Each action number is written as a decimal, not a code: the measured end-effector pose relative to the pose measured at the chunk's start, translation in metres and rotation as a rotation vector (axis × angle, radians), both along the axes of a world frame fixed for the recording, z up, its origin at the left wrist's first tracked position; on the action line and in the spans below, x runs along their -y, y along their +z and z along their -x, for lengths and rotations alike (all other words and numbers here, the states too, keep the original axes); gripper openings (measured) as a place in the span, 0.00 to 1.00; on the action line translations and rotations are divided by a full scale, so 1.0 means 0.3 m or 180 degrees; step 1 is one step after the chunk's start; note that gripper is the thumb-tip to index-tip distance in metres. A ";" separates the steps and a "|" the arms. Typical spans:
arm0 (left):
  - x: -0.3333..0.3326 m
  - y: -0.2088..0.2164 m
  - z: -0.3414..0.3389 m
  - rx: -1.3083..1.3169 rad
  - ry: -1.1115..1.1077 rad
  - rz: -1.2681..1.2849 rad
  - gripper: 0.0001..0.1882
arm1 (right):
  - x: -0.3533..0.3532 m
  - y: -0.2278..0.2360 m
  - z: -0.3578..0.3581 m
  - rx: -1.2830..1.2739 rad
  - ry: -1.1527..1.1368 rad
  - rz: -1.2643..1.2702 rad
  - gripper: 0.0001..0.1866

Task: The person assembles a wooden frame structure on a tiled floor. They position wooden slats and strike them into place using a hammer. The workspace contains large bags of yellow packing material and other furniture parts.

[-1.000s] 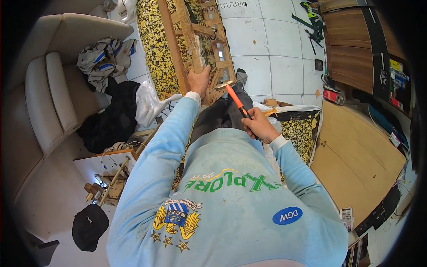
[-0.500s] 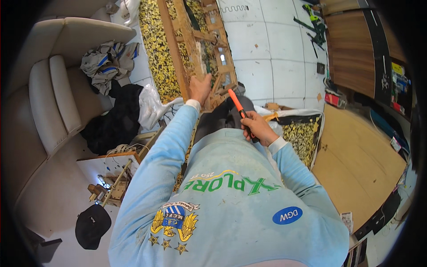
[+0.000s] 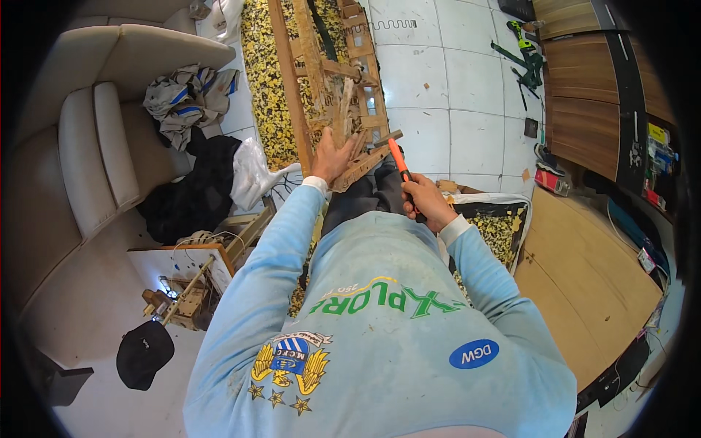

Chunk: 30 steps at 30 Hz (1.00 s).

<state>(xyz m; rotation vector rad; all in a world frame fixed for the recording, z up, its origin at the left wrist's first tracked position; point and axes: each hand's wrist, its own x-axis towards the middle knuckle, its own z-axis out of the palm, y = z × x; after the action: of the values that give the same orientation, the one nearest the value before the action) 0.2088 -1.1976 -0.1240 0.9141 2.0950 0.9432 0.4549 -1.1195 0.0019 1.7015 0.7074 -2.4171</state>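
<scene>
On floor ahead: wooden frame (image 3: 343, 109), stiff, splintery. Your left hand (image 3: 332, 157) presses flat, fingers spread; right hand (image 3: 426, 201) fist-tight around orange tool (image 3: 398, 162). Grip solid rail.

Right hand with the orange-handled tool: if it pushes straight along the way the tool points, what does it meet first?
Most likely the loose wooden slat of the broken wooden frame, just beyond the orange-handled tool held by the right hand. The left hand braces there; depth is unclear.
</scene>
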 end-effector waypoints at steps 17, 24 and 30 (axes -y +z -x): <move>0.065 -0.027 0.140 0.2061 0.0756 0.0205 0.34 | 0.470 0.147 0.264 -0.0426 -0.1821 0.0951 0.05; 0.044 -0.041 0.118 0.1172 0.0424 0.0425 0.34 | 0.582 0.152 0.480 -0.0152 -0.2286 0.0487 0.06; 0.048 -0.087 0.129 0.1072 0.0504 0.0376 0.30 | 0.606 0.139 0.592 -0.0144 -0.2474 0.0663 0.07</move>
<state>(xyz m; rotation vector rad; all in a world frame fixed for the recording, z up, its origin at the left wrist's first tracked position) 0.1702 -1.2121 -0.1501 0.4951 1.9271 0.9670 0.2773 -1.3013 0.0437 2.0994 -0.2787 -2.8467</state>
